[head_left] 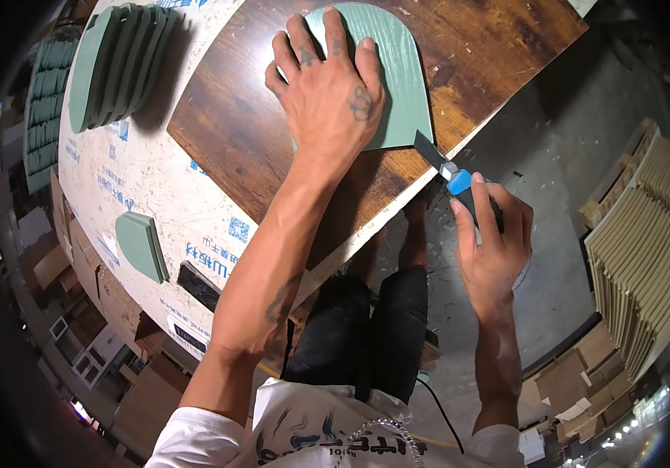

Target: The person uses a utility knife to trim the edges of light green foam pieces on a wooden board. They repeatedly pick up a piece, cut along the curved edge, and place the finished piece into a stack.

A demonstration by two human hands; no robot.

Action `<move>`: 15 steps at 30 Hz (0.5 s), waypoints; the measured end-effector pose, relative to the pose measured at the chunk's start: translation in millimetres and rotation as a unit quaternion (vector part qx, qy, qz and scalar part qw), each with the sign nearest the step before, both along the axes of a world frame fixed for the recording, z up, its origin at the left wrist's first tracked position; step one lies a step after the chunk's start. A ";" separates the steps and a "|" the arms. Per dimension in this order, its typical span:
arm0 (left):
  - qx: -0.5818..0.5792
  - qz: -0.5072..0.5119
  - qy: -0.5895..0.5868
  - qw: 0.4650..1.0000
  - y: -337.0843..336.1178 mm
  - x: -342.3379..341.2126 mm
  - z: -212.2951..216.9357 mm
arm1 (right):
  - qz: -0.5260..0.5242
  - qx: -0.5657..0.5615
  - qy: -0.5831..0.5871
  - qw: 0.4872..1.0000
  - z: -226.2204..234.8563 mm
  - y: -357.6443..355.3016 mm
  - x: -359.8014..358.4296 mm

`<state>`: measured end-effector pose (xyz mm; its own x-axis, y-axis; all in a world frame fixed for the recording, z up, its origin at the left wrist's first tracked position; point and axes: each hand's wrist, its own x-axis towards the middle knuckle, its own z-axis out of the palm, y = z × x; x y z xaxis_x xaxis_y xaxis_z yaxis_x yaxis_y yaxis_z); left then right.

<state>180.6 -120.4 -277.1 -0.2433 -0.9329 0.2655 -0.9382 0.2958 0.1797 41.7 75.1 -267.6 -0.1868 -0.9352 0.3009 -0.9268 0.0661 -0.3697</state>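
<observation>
My left hand [323,97] lies with its fingers spread on a pale green panel [399,82], which has a rounded far end and a straight near edge. Under the panel is a brown wood-grain board [233,101]. In my right hand [495,242] is a utility knife [457,183] with a blue and black handle, gripped between thumb and fingers. Its dark blade points up and left, and the tip is at the panel's near right corner. Whether the blade touches the panel, I cannot tell.
Several green rounded pieces [120,70] stand stacked on the white printed table [155,168] at the far left. A smaller green stack [141,246] and a black phone-like slab [198,285] lie nearer. Beige sheets [643,249] are piled on the floor at right.
</observation>
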 end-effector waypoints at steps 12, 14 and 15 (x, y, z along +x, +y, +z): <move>0.025 -0.019 -0.008 0.999 -1.2 4.6 1.2 | 0.032 0.012 0.040 0.999 1.1 -5.2 -10.8; 0.027 -0.021 -0.014 0.999 -1.6 3.6 1.6 | 0.042 0.009 0.041 0.998 1.4 -8.7 -14.1; 0.028 -0.020 -0.016 0.999 -0.5 3.1 1.6 | 0.047 0.006 0.037 0.998 0.6 -10.9 -14.8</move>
